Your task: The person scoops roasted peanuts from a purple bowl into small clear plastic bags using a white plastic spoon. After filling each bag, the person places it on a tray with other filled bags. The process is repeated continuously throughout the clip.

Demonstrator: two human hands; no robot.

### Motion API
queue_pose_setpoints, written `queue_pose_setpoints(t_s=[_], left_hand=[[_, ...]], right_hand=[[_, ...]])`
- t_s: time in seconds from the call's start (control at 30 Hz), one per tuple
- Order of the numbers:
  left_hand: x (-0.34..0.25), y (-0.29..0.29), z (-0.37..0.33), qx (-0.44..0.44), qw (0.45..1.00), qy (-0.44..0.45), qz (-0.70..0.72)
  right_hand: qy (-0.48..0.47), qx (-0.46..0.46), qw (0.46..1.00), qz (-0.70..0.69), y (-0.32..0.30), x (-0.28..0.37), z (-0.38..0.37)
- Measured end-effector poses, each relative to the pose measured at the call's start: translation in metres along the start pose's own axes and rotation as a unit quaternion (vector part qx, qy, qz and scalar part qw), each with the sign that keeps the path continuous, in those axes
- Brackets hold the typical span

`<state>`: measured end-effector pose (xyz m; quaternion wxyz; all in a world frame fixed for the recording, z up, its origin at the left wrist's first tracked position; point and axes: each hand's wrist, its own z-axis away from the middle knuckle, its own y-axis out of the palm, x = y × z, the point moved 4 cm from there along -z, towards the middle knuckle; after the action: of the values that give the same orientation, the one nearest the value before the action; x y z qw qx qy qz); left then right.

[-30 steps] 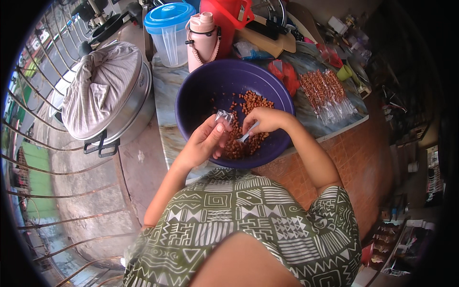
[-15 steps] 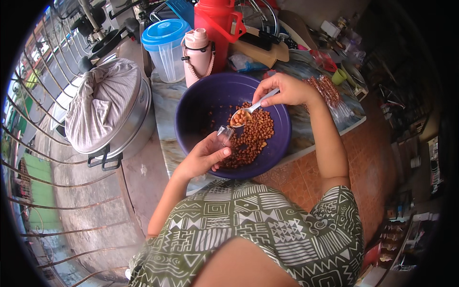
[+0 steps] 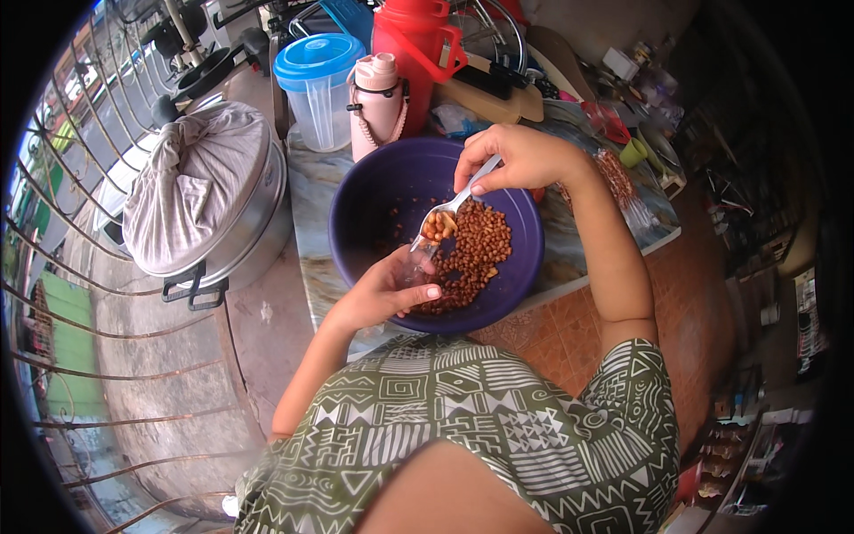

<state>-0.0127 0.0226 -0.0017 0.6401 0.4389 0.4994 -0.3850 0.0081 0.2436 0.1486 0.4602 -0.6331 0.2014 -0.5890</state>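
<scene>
Right hand (image 3: 525, 160) raised over the far rim of the purple bowl (image 3: 356, 205), fingers curled shut around the handle of a metal spoon (image 3: 449, 212). Thumb and forefinger pinch the handle near its end; the spoon slopes down and toward the person. Its scoop is loaded with roasted peanuts (image 3: 471, 249) and hangs just above the pile.

Left hand (image 3: 384, 294) at the near rim of the bowl, fingers folded in, thumb laid across. It seems to pinch a small clear plastic bag (image 3: 416, 264) right under the spoon's tip, though the bag is faint against the bowl and hard to make out for certain.

Peanuts lie heaped on the right half of the bowl's floor; the left half is mostly bare purple. The bowl sits on a marbled bench (image 3: 307, 222), close to its near edge.

Behind the bowl: a pink flask (image 3: 378, 102), a clear jug with a blue lid (image 3: 318, 84), a red jug (image 3: 418, 49). Left of the bench, a large metal pot (image 3: 249, 222) covered with a knotted grey cloth (image 3: 191, 182). To the right of the bowl, packed peanut bags (image 3: 618, 182) lie on the bench.
</scene>
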Motion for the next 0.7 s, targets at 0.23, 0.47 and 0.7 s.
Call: queue_pose_setpoints(t_s=[0.23, 0.47, 0.7], left_hand=[[-0.003, 0.001, 0.0, -0.002, 1.0, -0.003, -0.005], [-0.003, 0.002, -0.001, 0.003, 1.0, -0.001, -0.001], [-0.002, 0.002, 0.0, -0.003, 1.0, 0.002, -0.014]], right_hand=[[0.024, 0.007, 0.999, 0.025, -0.001, 0.009, -0.003], [0.027, -0.011, 0.997, 0.067, -0.002, 0.021, -0.003], [0.006, -0.023, 0.998, 0.064, -0.002, 0.024, -0.002]])
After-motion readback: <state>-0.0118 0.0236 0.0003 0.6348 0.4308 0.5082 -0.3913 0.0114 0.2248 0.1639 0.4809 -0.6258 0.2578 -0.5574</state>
